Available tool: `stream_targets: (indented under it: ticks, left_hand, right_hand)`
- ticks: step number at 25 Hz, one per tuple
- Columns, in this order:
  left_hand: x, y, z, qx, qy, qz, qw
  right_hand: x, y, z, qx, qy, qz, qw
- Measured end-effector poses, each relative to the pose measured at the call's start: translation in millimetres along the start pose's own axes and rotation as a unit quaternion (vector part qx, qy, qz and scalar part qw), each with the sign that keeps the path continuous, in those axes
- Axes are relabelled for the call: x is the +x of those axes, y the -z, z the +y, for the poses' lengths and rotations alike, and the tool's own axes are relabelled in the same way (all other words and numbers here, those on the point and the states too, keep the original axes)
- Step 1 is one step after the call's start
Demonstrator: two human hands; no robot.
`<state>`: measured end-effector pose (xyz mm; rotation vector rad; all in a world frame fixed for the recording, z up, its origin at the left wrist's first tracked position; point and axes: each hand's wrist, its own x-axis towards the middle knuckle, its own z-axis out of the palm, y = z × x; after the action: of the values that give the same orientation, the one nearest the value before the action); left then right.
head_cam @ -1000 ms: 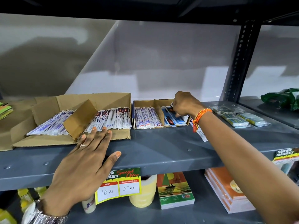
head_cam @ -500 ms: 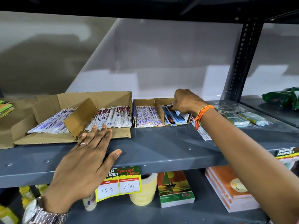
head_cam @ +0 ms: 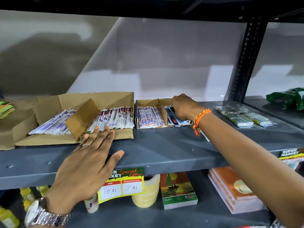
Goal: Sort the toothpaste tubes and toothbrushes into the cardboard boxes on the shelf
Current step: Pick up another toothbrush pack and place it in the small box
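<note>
A large cardboard box (head_cam: 105, 99) with a slanted divider holds packed toothbrushes (head_cam: 52, 124) on its left side and red-and-white packs (head_cam: 115, 119) on its right. Beside it a small cardboard box (head_cam: 146, 102) holds white toothpaste tubes (head_cam: 148, 118) in its left half and blue packs (head_cam: 172, 119) in its right half. My right hand (head_cam: 184, 106) reaches into that right half, fingers closed on a blue pack. My left hand (head_cam: 88, 160) lies flat and spread on the shelf edge, fingertips touching the large box's front flap. One white pack (head_cam: 206, 137) lies on the shelf under my right wrist.
Clear-wrapped green packs (head_cam: 243, 116) lie on the grey shelf (head_cam: 164, 148) to the right, beside a black upright post (head_cam: 245, 60). Green bags (head_cam: 286, 99) sit on the neighbouring shelf. Below are a price tag (head_cam: 121, 183), a tape roll (head_cam: 146, 191), notebooks (head_cam: 233, 191) and yellow bottles (head_cam: 9, 218).
My right hand has stayed in the small box's right half, shifting only slightly. My left hand keeps its place on the shelf edge. The view has drifted a little.
</note>
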<state>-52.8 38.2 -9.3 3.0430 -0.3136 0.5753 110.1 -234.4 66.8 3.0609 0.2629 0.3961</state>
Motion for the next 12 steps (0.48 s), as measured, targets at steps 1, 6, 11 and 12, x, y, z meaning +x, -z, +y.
stream_targets:
  ticks: [1,6,11,12]
  left_hand:
    - [0,0,0,-0.002,0.001,0.001,1.000]
    - [0,-1,-1,-0.001,0.000,-0.001,1.000]
    - [0,-1,-2,-0.010,0.005,-0.009,1.000]
    - [0,-1,-2,-0.012,0.006,-0.009,1.000]
  right_hand:
    - [-1,1,0,-0.006,0.005,0.005,1.000]
    - [-5,8,4,-0.030,0.002,0.006,1.000]
    - [-17,27,34,0.192,0.007,-0.024,0.981]
    - [-26,29,43,0.246,-0.025,0.034,0.968]
